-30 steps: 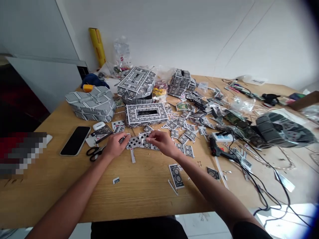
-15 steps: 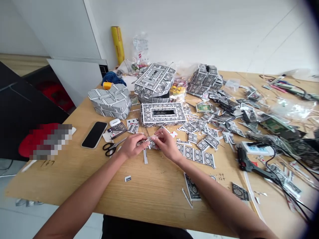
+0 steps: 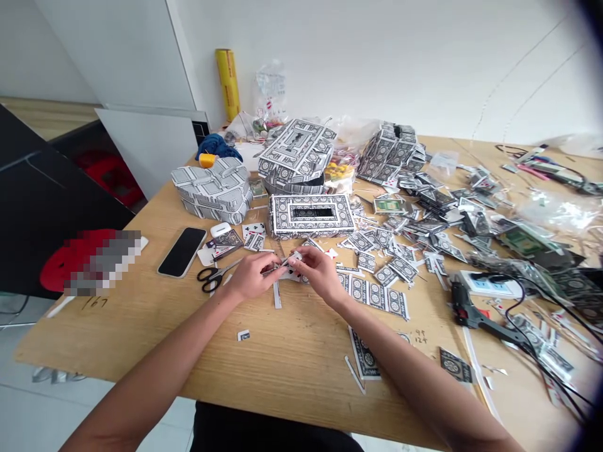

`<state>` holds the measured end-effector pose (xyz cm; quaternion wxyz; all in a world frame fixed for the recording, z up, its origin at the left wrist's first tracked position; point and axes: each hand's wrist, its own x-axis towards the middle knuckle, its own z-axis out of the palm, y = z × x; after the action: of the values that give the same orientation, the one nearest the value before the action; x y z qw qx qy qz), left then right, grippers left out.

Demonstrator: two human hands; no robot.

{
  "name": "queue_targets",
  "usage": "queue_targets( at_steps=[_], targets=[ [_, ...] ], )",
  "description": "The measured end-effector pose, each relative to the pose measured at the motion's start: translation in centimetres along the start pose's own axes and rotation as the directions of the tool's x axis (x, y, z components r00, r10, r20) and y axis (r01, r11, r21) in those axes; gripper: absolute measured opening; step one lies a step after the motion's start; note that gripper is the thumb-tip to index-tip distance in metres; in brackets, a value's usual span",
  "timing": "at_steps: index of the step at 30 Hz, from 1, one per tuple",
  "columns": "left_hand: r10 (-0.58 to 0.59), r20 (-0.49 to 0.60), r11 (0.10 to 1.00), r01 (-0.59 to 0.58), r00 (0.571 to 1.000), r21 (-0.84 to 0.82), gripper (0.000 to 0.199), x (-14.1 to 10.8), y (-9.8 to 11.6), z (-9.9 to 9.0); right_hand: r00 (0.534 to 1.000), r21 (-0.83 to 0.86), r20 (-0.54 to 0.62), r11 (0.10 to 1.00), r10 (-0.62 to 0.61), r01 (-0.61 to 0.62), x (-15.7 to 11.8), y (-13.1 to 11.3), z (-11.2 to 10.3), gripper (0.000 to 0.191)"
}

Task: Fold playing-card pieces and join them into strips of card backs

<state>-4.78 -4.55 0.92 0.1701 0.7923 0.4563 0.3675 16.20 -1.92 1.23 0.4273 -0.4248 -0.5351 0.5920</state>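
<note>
My left hand [image 3: 254,274] and my right hand [image 3: 318,271] are close together over the middle of the table, both pinching a small piece of playing card [image 3: 293,274]. Fingers cover much of the piece. Just below it a narrow white card strip [image 3: 277,295] lies on the wood. Black-handled scissors [image 3: 210,276] rest left of my left hand. Right of my right hand lies a row of joined card pieces [image 3: 374,295] with a grey-white pattern. Behind my hands stands a rectangular card-covered box [image 3: 311,215] with a slot in its top.
A phone [image 3: 182,252] lies at left. A heart-shaped card-covered box [image 3: 214,188] and a larger lidded box [image 3: 296,150] stand at the back. Cut cards [image 3: 433,194] heap up on the right, near a glue gun [image 3: 480,317] and a power strip [image 3: 490,284]. A yellow roll [image 3: 228,85] leans on the wall.
My fingers have shifted and turned the card piece, so a printed face with dark marks shows now. Both hands stay in nearly the same place. The view has moved slightly.
</note>
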Motion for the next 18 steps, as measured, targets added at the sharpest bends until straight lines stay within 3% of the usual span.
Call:
queue_targets(
  at_steps=[4,9,18],
  targets=[
    [-0.015,-0.021,1.000,0.014,1.000,-0.010,0.023,0.00,-0.02,0.01,0.998,0.085,0.017,0.995,0.053,-0.054,-0.04,-0.27,0.11,0.058],
    [-0.050,0.029,0.998,0.051,0.998,-0.041,0.026,-0.03,0.06,-0.13,0.997,0.119,-0.004,0.990,0.080,-0.079,-0.23,-0.69,0.17,0.061],
    [-0.093,0.029,0.995,0.093,0.995,0.029,0.022,-0.16,-0.33,0.13,0.998,0.118,0.021,0.992,0.051,-0.053,-0.40,-0.36,0.46,0.056]
  ],
)
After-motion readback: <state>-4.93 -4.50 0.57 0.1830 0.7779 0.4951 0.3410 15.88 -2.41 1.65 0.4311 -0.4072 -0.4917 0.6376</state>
